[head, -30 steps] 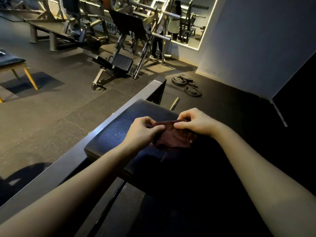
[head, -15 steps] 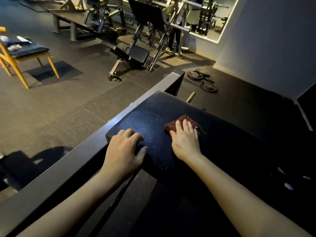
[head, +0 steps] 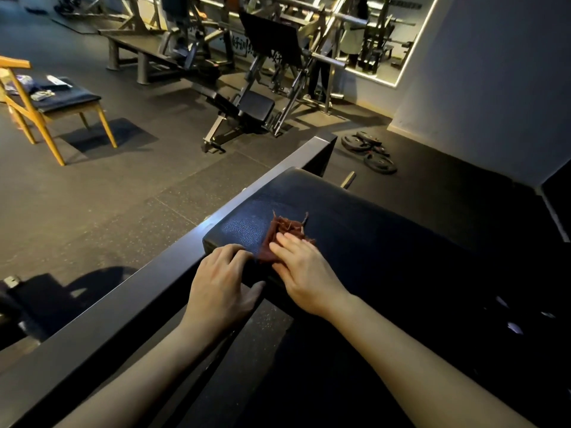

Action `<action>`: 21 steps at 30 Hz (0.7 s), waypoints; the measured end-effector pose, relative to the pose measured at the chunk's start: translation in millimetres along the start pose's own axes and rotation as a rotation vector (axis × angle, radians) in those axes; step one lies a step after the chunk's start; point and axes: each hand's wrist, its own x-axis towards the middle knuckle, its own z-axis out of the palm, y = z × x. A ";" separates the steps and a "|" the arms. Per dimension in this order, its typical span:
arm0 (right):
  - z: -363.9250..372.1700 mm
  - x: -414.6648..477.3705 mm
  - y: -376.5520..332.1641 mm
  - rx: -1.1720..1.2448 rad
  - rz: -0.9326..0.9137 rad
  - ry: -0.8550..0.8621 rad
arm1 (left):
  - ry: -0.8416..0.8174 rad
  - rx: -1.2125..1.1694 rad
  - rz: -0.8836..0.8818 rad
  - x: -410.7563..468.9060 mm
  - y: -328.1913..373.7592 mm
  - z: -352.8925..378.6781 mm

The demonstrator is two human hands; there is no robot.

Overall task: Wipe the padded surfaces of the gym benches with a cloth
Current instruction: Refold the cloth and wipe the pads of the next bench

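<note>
Single head-worn view, looking forward and down, close over bench pad (head: pixel 355 217)

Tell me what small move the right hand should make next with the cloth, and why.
Probably slide the right hand, flat on the dark red cloth, along the bench pad toward its far end. The cloth lies near the pad's near corner, beside the left hand resting there, and most of the pad stretches beyond it.
</note>
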 end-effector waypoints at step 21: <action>-22.5 -236.8 30.4 -0.364 0.389 0.368 | -0.183 -0.194 0.515 -1.1 84.3 33.7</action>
